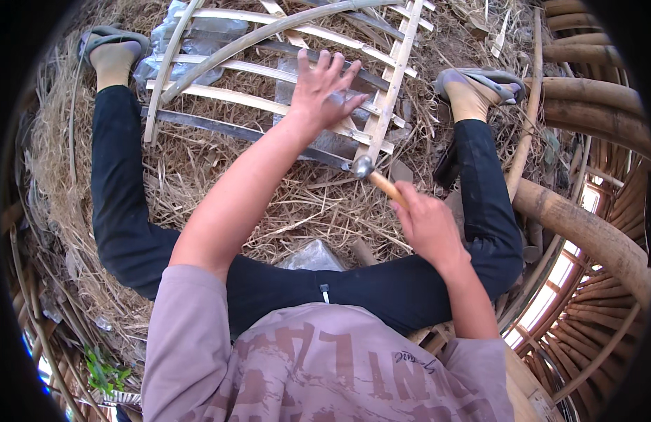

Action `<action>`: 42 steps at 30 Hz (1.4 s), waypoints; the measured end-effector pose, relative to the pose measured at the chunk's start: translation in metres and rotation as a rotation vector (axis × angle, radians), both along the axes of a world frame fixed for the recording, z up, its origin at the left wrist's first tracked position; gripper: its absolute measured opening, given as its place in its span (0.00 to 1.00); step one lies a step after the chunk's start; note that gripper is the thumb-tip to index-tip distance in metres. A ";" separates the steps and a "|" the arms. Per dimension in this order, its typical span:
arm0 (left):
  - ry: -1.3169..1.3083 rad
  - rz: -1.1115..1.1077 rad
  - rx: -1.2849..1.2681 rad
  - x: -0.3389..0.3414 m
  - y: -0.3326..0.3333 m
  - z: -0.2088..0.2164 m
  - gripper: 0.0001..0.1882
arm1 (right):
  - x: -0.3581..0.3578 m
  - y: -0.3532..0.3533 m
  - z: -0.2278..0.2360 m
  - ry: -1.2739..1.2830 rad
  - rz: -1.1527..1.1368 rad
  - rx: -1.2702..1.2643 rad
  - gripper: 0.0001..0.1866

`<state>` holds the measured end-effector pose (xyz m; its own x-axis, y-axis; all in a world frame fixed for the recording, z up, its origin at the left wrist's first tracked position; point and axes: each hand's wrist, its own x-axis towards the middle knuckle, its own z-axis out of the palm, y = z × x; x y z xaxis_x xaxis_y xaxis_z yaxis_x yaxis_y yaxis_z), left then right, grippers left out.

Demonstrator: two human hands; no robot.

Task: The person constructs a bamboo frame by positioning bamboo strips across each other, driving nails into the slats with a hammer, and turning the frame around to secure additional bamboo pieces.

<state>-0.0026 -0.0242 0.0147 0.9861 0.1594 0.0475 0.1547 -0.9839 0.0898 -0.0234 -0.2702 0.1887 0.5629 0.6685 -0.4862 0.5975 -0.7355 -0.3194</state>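
A lattice frame of pale and dark bamboo slats (248,102) lies in front of me, with a curved strip (259,39) crossing it. My left hand (324,95) rests on the slats near the frame's right side, fingers spread and holding nothing. My right hand (427,221) is closed around the wooden handle of a hammer (387,186). The hammer's round metal head is at the near end of the frame's right side strip (392,91); whether it touches the wood I cannot tell. Beneath the slats, partly hidden, is a grey block (332,143).
Straw and wood shavings (297,211) cover the ground. My sandalled feet stand on both sides of the frame. Clear plastic (213,35) lies under its far left part. Thick bamboo poles (585,225) stand along the right. A grey block (311,257) sits between my legs.
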 end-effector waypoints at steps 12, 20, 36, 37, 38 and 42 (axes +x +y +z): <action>-0.170 0.081 -0.073 0.009 0.116 0.005 0.21 | -0.022 -0.010 0.005 -0.025 -0.115 0.123 0.15; -0.212 -0.268 0.013 0.001 0.119 -0.005 0.23 | -0.013 -0.016 0.001 -0.075 -0.219 0.192 0.17; -0.108 -0.086 0.151 0.003 0.106 -0.007 0.39 | -0.001 -0.018 0.008 -0.088 -0.393 0.323 0.17; -0.111 -0.089 0.153 0.005 0.104 -0.005 0.39 | -0.001 -0.019 0.008 -0.090 -0.396 0.325 0.17; -0.028 -0.069 0.128 0.005 0.102 -0.001 0.39 | -0.001 -0.020 0.006 -0.094 -0.386 0.343 0.17; -0.042 -0.037 0.127 0.002 0.087 0.002 0.38 | 0.000 -0.023 0.005 -0.118 -0.353 0.432 0.17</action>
